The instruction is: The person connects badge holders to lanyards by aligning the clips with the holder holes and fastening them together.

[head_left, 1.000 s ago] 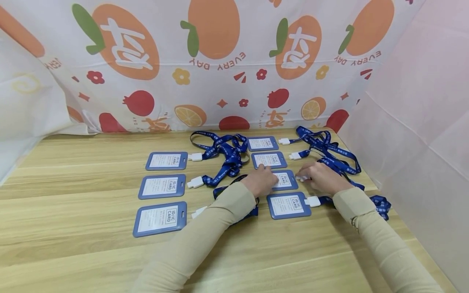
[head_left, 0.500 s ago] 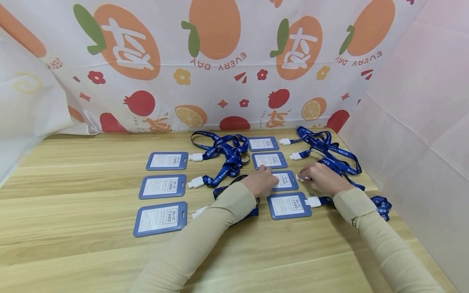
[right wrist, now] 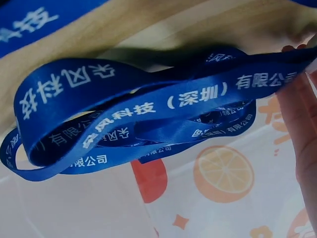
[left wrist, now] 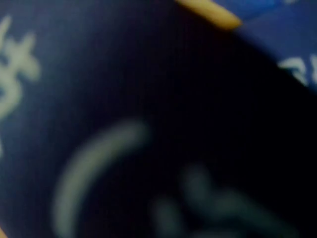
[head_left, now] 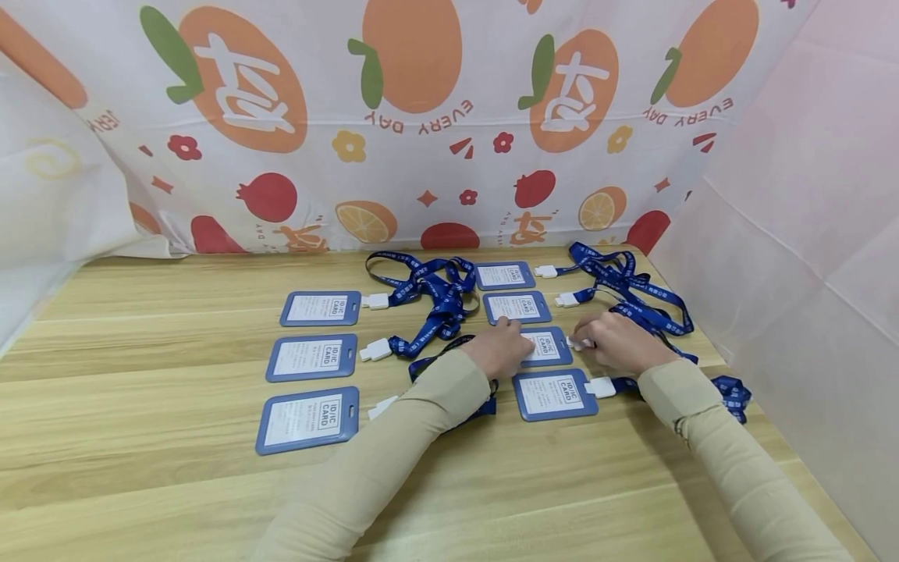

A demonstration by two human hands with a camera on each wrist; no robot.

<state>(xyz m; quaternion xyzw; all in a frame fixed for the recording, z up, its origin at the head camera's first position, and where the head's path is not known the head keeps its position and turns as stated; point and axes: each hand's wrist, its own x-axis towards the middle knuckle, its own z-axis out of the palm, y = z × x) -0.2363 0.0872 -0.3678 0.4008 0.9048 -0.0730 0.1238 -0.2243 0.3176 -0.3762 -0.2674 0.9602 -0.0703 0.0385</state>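
My left hand [head_left: 500, 347] grips the left end of a blue ID card holder [head_left: 551, 346], the second from the front in the right-hand column. The hand covers that end. To its right, my right hand [head_left: 620, 342] pinches a small white clip [head_left: 578, 343] close beside the holder's slot. From that hand a blue lanyard [right wrist: 198, 96] with white lettering runs off in folded loops in the right wrist view, where part of the hand [right wrist: 301, 129] shows at the edge. A dark, blurred lanyard [left wrist: 99, 173] fills most of the left wrist view.
Just in front lies another card holder [head_left: 553, 394] with its white clip [head_left: 600, 387] at the slot. Two more holders, a middle one [head_left: 517, 307] and a far one [head_left: 503, 275], lie behind. Three holders [head_left: 313, 357] with bunched lanyards [head_left: 442, 300] form the left column. A printed cloth [head_left: 421, 187] hangs behind the table.
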